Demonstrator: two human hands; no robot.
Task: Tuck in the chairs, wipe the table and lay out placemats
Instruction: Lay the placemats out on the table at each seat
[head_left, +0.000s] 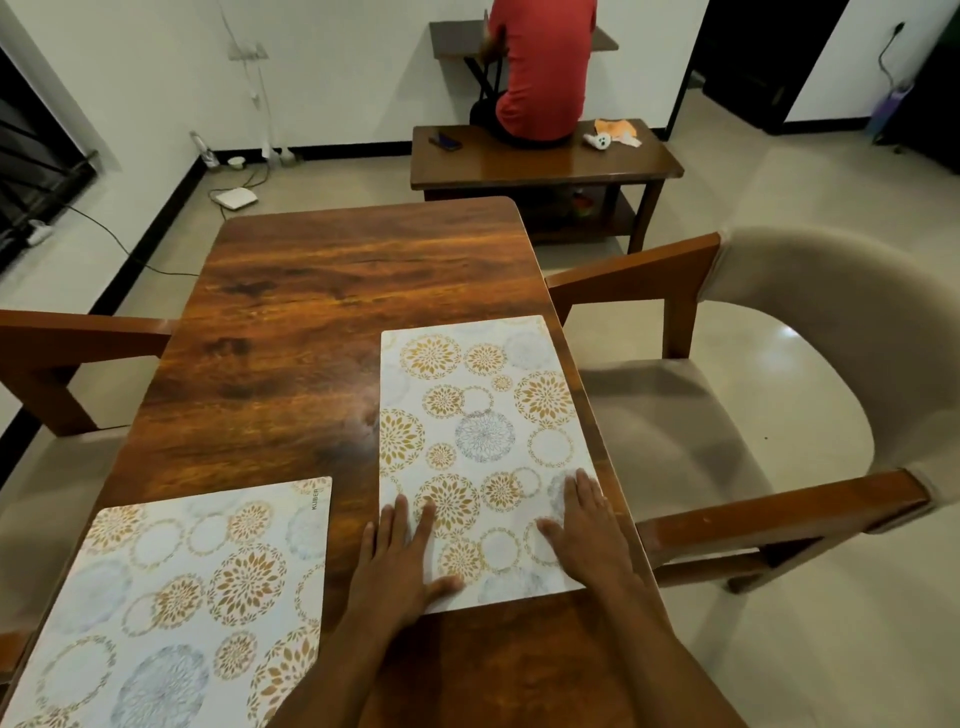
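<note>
Placemat (483, 441) on the right lies under straight, spread fingers (400, 519). The left hand (400, 566) and right hand (587, 535) press its near end flat, gripping nothing, by the table (311, 312) edge. This looks like the laying-out step; the next move is likely squaring the mat to that edge.

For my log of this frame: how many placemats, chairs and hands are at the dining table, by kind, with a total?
Placemats: 2, the right placemat and the left placemat.
Chairs: 2, the right chair and the left chair.
Hands: 2, the left hand and the right hand, both flat on the right placemat.
Total: 6.
</note>
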